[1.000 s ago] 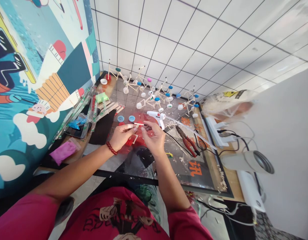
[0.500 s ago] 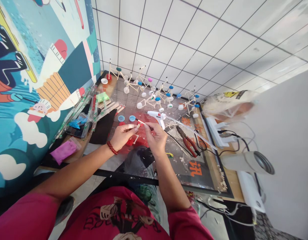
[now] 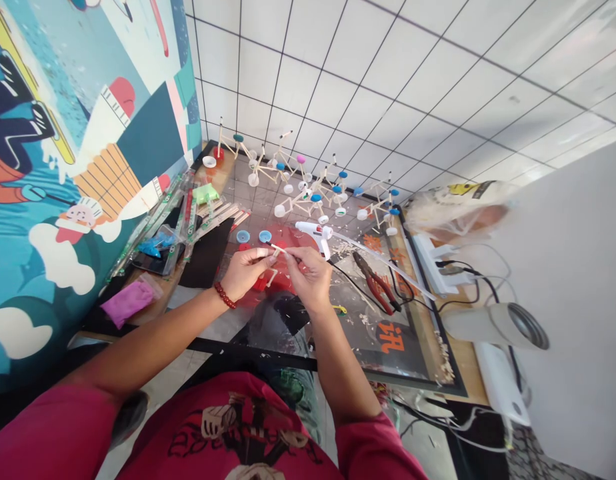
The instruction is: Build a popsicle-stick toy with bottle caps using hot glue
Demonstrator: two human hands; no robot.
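- Pinching dark-tipped stick point(image 3: 277, 247) left of glue gun point(image 3: 315, 233): right hand point(image 3: 309, 273), fingertips clamped.
- Left hand point(image 3: 243, 271): fingertips together on short pale piece point(image 3: 275, 253), left of glue gun.
- Blue caps point(image 3: 243, 237): farther left.

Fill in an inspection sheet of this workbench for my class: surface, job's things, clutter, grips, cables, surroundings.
Surface: glossy tabletop, pale scraps scattered on it.
Job's things: dark-tipped stick and pale stick, at the fingertips; stick-and-cap models behind.
Clutter: pliers, glue gun, pink packet.
Grips: left grip pinches the pale stick; right grip pinches the dark-tipped one.
Cables: black cable near the pliers.
Surroundings: tiled wall, painted mural.
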